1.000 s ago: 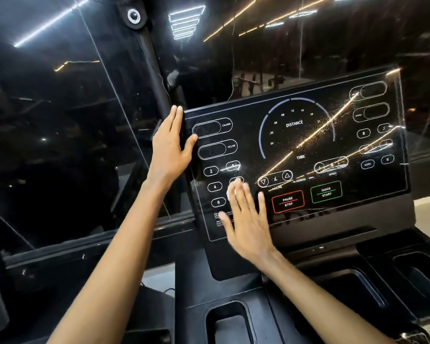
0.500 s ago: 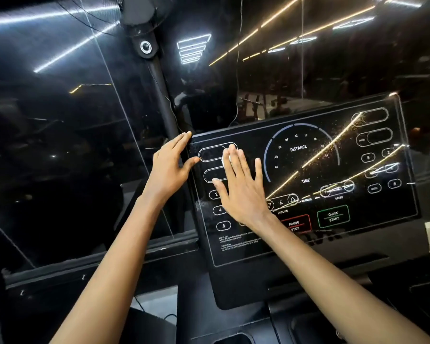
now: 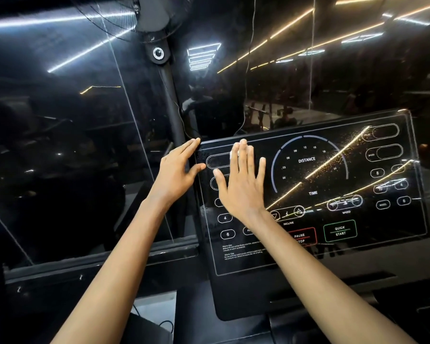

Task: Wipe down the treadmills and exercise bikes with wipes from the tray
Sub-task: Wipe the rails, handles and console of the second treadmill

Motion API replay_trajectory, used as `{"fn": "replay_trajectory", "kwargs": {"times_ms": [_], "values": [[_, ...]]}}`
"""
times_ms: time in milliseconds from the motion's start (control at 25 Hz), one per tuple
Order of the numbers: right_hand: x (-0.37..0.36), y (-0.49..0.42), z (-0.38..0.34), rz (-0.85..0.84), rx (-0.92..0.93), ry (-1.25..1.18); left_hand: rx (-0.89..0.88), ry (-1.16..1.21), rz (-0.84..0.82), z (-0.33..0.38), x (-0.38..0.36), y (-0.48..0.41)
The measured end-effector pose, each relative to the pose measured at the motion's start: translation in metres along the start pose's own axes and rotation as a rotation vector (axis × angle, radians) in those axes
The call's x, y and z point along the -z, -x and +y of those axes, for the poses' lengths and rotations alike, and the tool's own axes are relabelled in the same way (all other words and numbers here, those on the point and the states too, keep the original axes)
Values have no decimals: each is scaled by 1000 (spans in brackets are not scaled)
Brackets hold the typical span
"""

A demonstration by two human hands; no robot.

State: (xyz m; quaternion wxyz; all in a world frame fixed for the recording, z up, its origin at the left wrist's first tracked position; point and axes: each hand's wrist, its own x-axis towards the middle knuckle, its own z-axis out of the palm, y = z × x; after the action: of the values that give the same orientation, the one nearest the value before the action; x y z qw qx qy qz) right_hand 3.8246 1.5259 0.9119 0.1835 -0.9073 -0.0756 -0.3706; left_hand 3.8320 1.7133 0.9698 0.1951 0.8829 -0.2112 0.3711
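Glossy black treadmill console panel (image 3: 315, 189), right hand (image 3: 241, 184) pressed flat at its 10 o'clock, fingers spread wide, white wipe (image 3: 234, 153) peeking beneath, left hand (image 3: 176, 172) open, gripping the 9 o'clock edge

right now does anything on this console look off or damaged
No damage shows. The console sits a little tilted in view, likely the camera. Gold speckled streaks across it follow reflected ceiling lights and look like dust or droplets. A bit of white peeks past the right hand; the left hand rests at the edge.
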Motion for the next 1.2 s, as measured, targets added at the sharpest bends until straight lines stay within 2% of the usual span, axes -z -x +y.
{"fn": "replay_trajectory", "kwargs": {"times_ms": [400,680,840,1080,1200], "values": [[-4,1,-1,-40,281,66,17,88,-24,4,8,1],[-11,25,5,-60,407,67,57,147,-40,6,15,0],[-7,5,-9,-21,333,15,119,232,-35,11,18,-1],[-9,-8,-18,-19,388,47,260,385,-56,6,24,-9],[0,-15,3,19,212,46,168,224,32,16,12,-6]]}}
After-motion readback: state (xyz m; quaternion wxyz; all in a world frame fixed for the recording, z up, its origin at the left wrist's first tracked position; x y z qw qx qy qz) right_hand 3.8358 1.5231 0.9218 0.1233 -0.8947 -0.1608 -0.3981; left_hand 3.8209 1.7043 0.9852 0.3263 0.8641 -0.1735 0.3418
